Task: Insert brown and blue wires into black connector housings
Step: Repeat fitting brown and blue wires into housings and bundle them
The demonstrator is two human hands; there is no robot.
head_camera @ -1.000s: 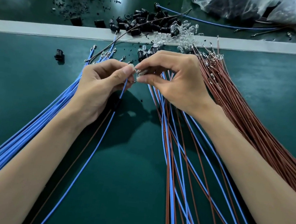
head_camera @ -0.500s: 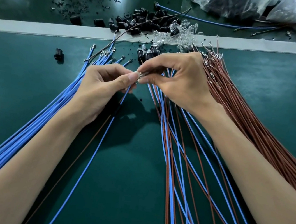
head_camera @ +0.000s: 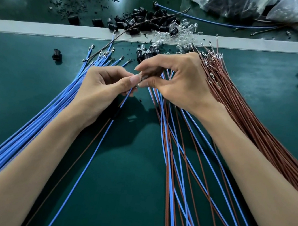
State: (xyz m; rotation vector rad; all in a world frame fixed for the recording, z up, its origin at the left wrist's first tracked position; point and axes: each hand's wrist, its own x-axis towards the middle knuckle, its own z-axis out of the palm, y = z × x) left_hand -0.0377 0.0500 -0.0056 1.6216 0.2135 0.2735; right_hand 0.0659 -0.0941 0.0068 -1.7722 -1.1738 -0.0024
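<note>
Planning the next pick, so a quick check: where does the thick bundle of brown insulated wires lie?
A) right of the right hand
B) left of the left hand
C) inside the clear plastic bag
A: the thick bundle of brown insulated wires fans out on the outer side of the right hand, while the bundle of blue insulated wires lies left of the left hand.

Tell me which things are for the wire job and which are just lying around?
For the job:
left hand, holding the blue wire; brown wire beside it; right hand, pinching a small part; blue wire bundle; brown wire bundle; pile of black housings.

Just lying about:
plastic bag; black crumbs; lone black housing.
</note>
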